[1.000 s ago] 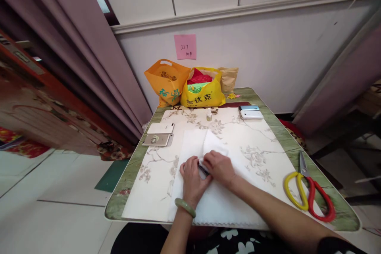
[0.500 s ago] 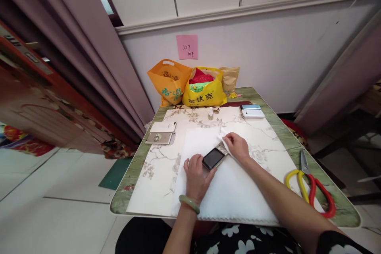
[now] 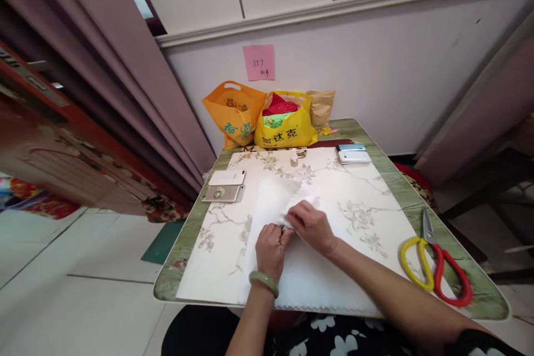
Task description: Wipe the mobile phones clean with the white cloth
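Clock directions centre on your hands. Your left hand (image 3: 269,250) clasps the mostly hidden phone (image 3: 285,229); your right hand (image 3: 312,226) pinches white cloth (image 3: 301,196) beside it. Patterned sheet (image 3: 367,192) lies open at 2; scissors (image 3: 429,239) limit 3–4; the table's (image 3: 171,281) near edge, 6; wall (image 3: 354,67), 12.

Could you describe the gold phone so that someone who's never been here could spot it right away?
Find the green-edged table, then the left edge of its flowered sheet, beyond the person's left hand. Just nearer the person than the white phone there lies the gold phone, set apart by the round greenish mark on its back.
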Available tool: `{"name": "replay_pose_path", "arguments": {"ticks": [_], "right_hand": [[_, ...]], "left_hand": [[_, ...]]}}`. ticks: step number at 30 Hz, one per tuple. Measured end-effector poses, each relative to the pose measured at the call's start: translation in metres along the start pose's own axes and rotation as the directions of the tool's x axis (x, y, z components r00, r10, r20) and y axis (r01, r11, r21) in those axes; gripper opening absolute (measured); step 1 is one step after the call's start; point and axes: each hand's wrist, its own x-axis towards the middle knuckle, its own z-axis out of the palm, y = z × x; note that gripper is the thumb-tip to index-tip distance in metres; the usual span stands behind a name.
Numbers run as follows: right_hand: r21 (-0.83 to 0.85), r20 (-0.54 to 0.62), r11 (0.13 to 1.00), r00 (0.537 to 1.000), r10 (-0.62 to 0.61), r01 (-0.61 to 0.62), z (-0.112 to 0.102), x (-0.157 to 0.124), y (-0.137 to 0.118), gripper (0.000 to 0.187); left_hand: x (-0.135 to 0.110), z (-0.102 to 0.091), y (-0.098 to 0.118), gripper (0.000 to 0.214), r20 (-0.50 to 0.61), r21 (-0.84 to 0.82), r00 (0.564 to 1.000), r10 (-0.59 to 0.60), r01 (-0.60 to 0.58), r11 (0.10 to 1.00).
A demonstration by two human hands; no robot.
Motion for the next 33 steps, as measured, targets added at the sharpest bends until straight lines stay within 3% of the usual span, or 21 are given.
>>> {"name": "replay_pose_path", "arguments": {"ticks": [3, 5, 7, 9, 12, 14, 17, 19, 21, 24, 28, 33], "right_hand": [[0.000, 0.059, 0.999, 0.998, -0.032, 0.032, -0.002, 0.001, 0.002, 0.028], [-0.051, -0.017, 0.996, 0.997, 0.070, -0.070, -0.012, 0.011, 0.017, 0.025], [-0.091, -0.129, 0.968, 0.967, 0.220, -0.233, -0.023, 0.022, 0.030, 0.025], [-0.065, -0.164, 0.952, 0.944, 0.286, -0.300, -0.028, 0.028, 0.034, 0.024], [0.049, -0.056, 0.982, 0.981, 0.185, -0.182, -0.022, 0.025, 0.025, 0.019], [0.123, -0.064, 0.978, 0.982, 0.179, -0.170, -0.016, 0.023, 0.019, 0.019], [0.244, -0.177, 0.908, 0.904, 0.389, -0.342, -0.012, 0.024, 0.029, 0.026], [0.329, -0.133, 0.828, 0.845, 0.517, -0.455, -0.013, 0.028, 0.045, 0.036], [0.271, -0.020, 0.817, 0.846, 0.533, -0.509, -0.016, 0.031, 0.061, 0.041], [0.023, 0.076, 0.888, 0.887, 0.456, -0.458, -0.022, 0.034, 0.075, 0.033], [-0.127, 0.075, 0.908, 0.909, 0.409, -0.398, -0.028, 0.038, 0.077, 0.022], [-0.194, 0.113, 0.920, 0.924, 0.366, -0.340, -0.030, 0.038, 0.076, 0.029]], "left_hand": [[-0.001, 0.002, 0.000, 0.026, -0.004, -0.038, 1.000, -0.006, 0.006, 0.999], [-0.001, 0.001, 0.002, 0.022, -0.002, -0.062, 1.000, -0.003, 0.003, 0.998], [0.000, 0.000, 0.005, 0.020, -0.005, -0.071, 1.000, 0.004, -0.004, 0.997], [0.000, -0.001, 0.006, 0.017, -0.013, -0.068, 1.000, 0.006, -0.006, 0.998], [0.001, -0.001, 0.006, 0.014, -0.022, -0.065, 1.000, -0.004, 0.003, 0.998], [0.000, -0.001, 0.005, 0.012, -0.022, -0.071, 1.000, -0.010, 0.008, 0.997], [0.000, 0.000, 0.004, 0.011, -0.018, -0.091, 1.000, -0.016, 0.015, 0.996], [0.000, 0.000, 0.004, 0.011, -0.023, -0.099, 0.999, -0.028, 0.026, 0.995], [0.001, 0.001, 0.004, 0.010, -0.025, -0.105, 0.999, -0.039, 0.036, 0.994], [0.001, 0.001, 0.003, 0.010, -0.010, -0.112, 0.999, -0.035, 0.033, 0.993], [0.001, 0.001, 0.003, 0.011, -0.007, -0.107, 0.999, -0.039, 0.038, 0.993], [0.001, 0.001, 0.005, 0.010, -0.004, -0.117, 0.999, -0.052, 0.051, 0.992]]}}
